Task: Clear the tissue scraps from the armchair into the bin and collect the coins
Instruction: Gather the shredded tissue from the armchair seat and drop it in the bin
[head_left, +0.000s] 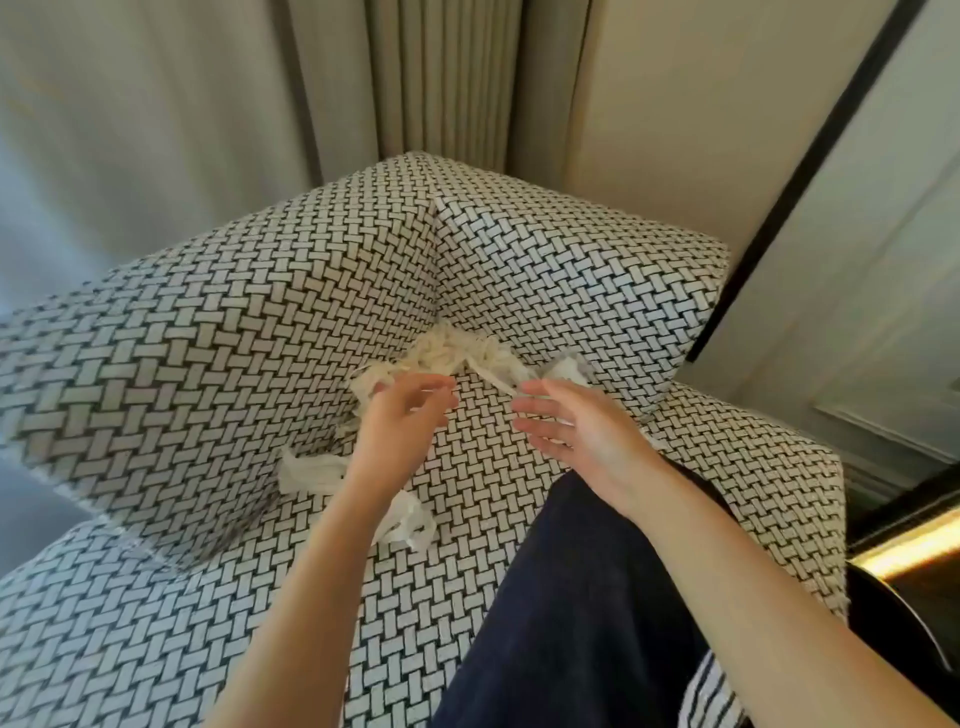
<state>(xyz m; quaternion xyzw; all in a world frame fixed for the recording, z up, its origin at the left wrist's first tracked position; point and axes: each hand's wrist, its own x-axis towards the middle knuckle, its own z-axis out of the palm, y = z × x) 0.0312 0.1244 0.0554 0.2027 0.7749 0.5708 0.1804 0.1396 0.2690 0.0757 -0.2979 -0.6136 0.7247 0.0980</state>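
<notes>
A heap of shredded white tissue scraps (452, 353) lies in the back corner of the seat of the black-and-white woven armchair (218, 332). More scraps lie on the seat: a bunch (309, 473) at the left, a crumpled piece (408, 525) under my left forearm, and a wad (566, 369) at the right. My left hand (400, 421) hovers just in front of the heap, fingers apart and holding nothing. My right hand (576, 431) is open beside it, fingertips near a long strip. No coins or bin show.
My knee in dark trousers (582, 587) rests on the seat's right side. Beige curtains (426, 78) hang behind the chair. A dark-framed wall panel (841, 130) is at the right, with a dark round object (893, 613) by the chair's right edge.
</notes>
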